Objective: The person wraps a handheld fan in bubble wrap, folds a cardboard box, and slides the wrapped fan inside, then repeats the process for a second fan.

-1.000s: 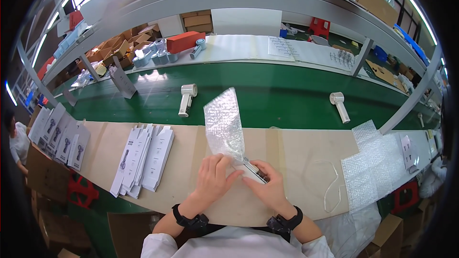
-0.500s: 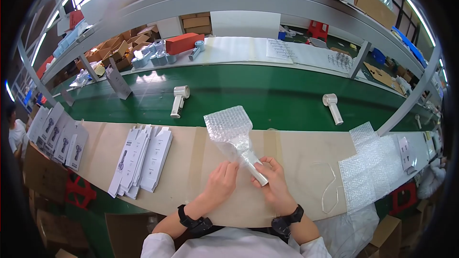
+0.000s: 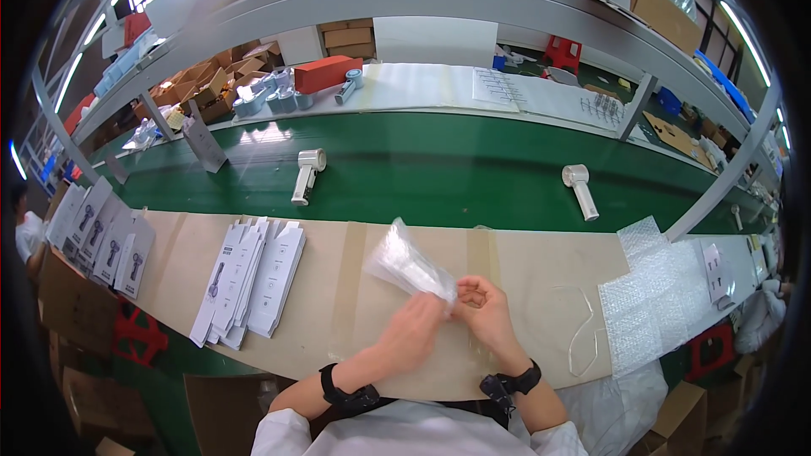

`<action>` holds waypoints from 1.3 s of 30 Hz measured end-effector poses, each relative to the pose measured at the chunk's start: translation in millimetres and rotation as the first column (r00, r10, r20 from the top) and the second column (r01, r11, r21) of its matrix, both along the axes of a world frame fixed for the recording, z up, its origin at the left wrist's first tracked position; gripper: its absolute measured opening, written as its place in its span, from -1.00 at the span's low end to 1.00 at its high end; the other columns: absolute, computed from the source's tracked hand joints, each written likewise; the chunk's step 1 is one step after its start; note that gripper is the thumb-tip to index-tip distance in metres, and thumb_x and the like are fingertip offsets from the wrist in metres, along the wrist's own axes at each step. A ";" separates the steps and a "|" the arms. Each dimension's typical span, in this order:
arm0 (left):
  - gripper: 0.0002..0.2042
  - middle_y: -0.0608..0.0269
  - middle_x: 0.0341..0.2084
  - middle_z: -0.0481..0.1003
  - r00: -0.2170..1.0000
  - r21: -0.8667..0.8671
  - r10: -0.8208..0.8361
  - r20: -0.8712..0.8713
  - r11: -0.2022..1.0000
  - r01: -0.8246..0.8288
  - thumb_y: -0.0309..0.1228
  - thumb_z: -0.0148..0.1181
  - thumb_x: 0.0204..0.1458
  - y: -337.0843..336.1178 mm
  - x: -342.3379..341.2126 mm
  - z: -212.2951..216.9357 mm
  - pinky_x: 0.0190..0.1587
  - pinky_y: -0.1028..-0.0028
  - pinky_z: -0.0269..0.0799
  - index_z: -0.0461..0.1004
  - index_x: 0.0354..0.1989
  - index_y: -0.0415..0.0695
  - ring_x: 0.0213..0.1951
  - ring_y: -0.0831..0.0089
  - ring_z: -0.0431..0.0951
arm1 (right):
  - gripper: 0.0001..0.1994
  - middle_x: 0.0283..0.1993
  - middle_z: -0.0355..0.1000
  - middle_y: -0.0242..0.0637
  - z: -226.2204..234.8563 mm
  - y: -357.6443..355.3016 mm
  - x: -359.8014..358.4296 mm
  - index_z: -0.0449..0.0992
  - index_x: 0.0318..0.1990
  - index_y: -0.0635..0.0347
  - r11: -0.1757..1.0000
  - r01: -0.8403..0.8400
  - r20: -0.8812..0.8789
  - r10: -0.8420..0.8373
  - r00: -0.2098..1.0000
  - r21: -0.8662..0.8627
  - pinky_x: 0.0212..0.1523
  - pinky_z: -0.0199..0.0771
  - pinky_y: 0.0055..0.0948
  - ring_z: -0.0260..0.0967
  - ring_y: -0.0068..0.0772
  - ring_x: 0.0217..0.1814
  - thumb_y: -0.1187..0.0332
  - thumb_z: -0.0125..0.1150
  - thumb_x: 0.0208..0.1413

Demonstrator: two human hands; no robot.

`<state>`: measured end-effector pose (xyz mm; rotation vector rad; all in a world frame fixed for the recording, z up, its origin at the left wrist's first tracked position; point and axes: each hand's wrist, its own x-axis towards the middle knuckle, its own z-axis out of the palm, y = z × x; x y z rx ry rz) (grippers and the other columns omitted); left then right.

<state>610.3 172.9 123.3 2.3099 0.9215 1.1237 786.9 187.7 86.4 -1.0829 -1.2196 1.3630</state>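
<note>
Gathering at the near end of a clear bubble-wrap pouch [image 3: 407, 260], both hands are close together. Left hand [image 3: 416, 321] pinches that end; right hand [image 3: 481, 308] has curled fingers against it, firm grip or not can't be told. Pouch contents: blurred, can't make out. Pouch slants away from the fingertips, forward and left, above the tan worktop [image 3: 541, 274]. Well left of the left hand, printed white cartons [image 3: 108, 241] stand at the top of a brown box [image 3: 74, 304]. Nearer, also left: flat white cartons [image 3: 245, 283], overlapping. Right of the right hand: bubble-wrap sheets [image 3: 646, 304]. Beyond the hands, two white handheld fans, one left [image 3: 307, 177], one right [image 3: 580, 192], lie on a green surface [image 3: 422, 169].
</note>
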 end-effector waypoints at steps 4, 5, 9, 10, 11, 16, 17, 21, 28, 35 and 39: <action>-0.91 0.06 -0.41 0.31 0.983 0.026 -0.166 -0.084 0.985 0.168 -0.58 0.04 0.07 -14.4 24.7 -10.7 -0.24 0.19 0.34 0.29 -0.28 -0.25 -0.29 0.04 0.36 | -0.68 -0.15 0.45 -0.27 -30.2 -1.8 -7.0 0.36 0.11 0.28 0.997 0.070 -0.089 -0.068 0.994 0.018 -0.18 0.51 -0.45 0.43 -0.51 -0.17 0.55 0.05 0.19; -0.91 0.06 -0.41 0.31 0.983 0.031 -0.163 -0.080 0.986 0.166 -0.58 0.04 0.07 -12.0 26.1 -11.9 -0.24 0.19 0.34 0.29 -0.28 -0.25 -0.29 0.04 0.36 | -0.68 -0.15 0.45 -0.27 -27.1 0.3 -3.1 0.36 0.11 0.28 0.997 0.067 -0.085 -0.065 0.994 0.022 -0.18 0.51 -0.45 0.43 -0.51 -0.17 0.55 0.05 0.19; -0.85 0.01 -0.32 0.36 0.942 -0.066 -0.298 -0.157 0.955 0.291 -0.57 0.01 0.03 -5.1 18.1 -14.0 -0.15 0.19 0.37 0.31 -0.22 -0.27 -0.19 0.05 0.39 | -0.69 -0.13 0.46 -0.25 8.9 0.5 10.5 0.37 0.11 0.25 0.899 -0.189 -0.574 -0.081 0.815 -0.395 -0.18 0.50 -0.49 0.44 -0.50 -0.17 0.50 0.01 0.21; -0.86 0.02 -0.32 0.38 0.916 -0.149 -0.382 -0.125 0.920 0.363 -0.53 0.03 0.06 -0.8 16.8 -9.1 -0.15 0.21 0.38 0.34 -0.20 -0.26 -0.19 0.06 0.40 | -0.71 -0.15 0.46 -0.26 19.5 -3.8 12.0 0.39 0.07 0.25 0.898 -0.165 -0.570 -0.109 0.814 -0.408 -0.16 0.49 -0.49 0.44 -0.49 -0.17 0.49 0.05 0.19; -0.85 0.03 -0.32 0.40 0.882 -0.223 -0.463 -0.086 0.872 0.436 -0.49 0.06 0.09 5.9 16.0 -1.6 -0.15 0.24 0.39 0.37 -0.19 -0.24 -0.19 0.07 0.42 | -0.73 -0.17 0.46 -0.27 29.4 -7.3 14.7 0.40 0.04 0.24 0.898 -0.139 -0.566 -0.137 0.813 -0.418 -0.15 0.49 -0.48 0.45 -0.47 -0.17 0.48 0.08 0.18; -0.82 0.02 -0.34 0.53 0.973 -0.534 -0.226 -0.052 0.830 0.164 -0.37 0.17 0.09 96.3 -30.3 22.4 -0.09 0.35 0.43 0.53 -0.22 -0.20 -0.25 0.14 0.53 | -0.83 -0.23 0.49 -0.25 0.0 -15.7 35.3 0.51 -0.12 0.27 0.963 0.146 -0.109 -0.173 0.979 -0.225 -0.10 0.46 -0.43 0.45 -0.44 -0.15 0.48 0.15 0.14; -0.78 0.05 -0.30 0.52 0.994 -0.414 0.097 -0.043 0.904 -0.106 -0.38 0.24 0.00 128.8 -45.9 16.7 -0.09 0.30 0.43 0.52 -0.22 -0.20 -0.22 0.15 0.52 | -0.83 -0.23 0.49 -0.25 -9.7 -17.3 42.1 0.51 -0.12 0.27 0.964 0.147 -0.106 -0.173 0.979 -0.221 -0.10 0.46 -0.43 0.45 -0.44 -0.15 0.48 0.15 0.14; -0.55 -0.01 -0.19 0.48 0.331 0.455 0.910 -0.249 0.412 -0.790 -0.27 0.34 -0.14 244.5 -195.4 -27.7 -0.09 0.10 0.40 0.41 -0.07 -0.20 -0.03 0.04 0.44 | -0.87 -0.28 0.51 -0.26 -24.9 -17.2 50.8 0.56 -0.21 0.31 0.820 0.259 0.492 -0.526 0.693 0.511 -0.28 0.47 -0.47 0.46 -0.46 -0.24 0.48 0.15 0.13; -0.56 -0.28 -0.08 0.44 0.415 -0.090 0.767 -0.489 0.429 -0.899 -0.17 0.06 0.13 268.5 -241.0 -63.8 -0.05 0.01 0.45 0.25 0.01 -0.28 -0.10 -0.19 0.51 | -0.85 -0.34 0.50 -0.11 -10.0 -14.4 51.7 0.55 -0.30 0.33 0.869 0.394 0.487 -0.494 0.720 0.299 -0.35 0.44 -0.34 0.44 -0.20 -0.40 0.40 0.21 0.07; -0.47 -0.18 -0.23 0.34 0.673 0.013 0.556 -0.487 0.775 -0.632 -0.42 -0.03 0.17 67.9 -128.1 13.4 -0.20 0.04 0.36 0.10 0.35 -0.01 -0.24 -0.18 0.46 | -0.88 -0.36 0.43 -0.11 16.5 -26.6 167.0 0.52 -0.31 0.24 0.487 0.555 0.667 -0.725 -0.173 0.674 -0.26 0.44 -0.17 0.42 -0.01 -0.26 0.41 0.22 0.01; -0.46 -0.14 -0.29 0.31 0.697 -0.042 0.500 -0.514 0.797 -0.603 -0.44 -0.02 0.16 32.6 -102.5 10.9 -0.23 0.05 0.35 0.10 0.35 -0.03 -0.30 -0.17 0.45 | -0.90 -0.30 0.39 -0.09 5.7 -67.0 243.2 0.50 -0.32 0.24 0.467 0.688 0.831 -0.277 -0.483 0.555 -0.17 0.42 -0.13 0.36 0.02 -0.12 0.44 0.21 0.01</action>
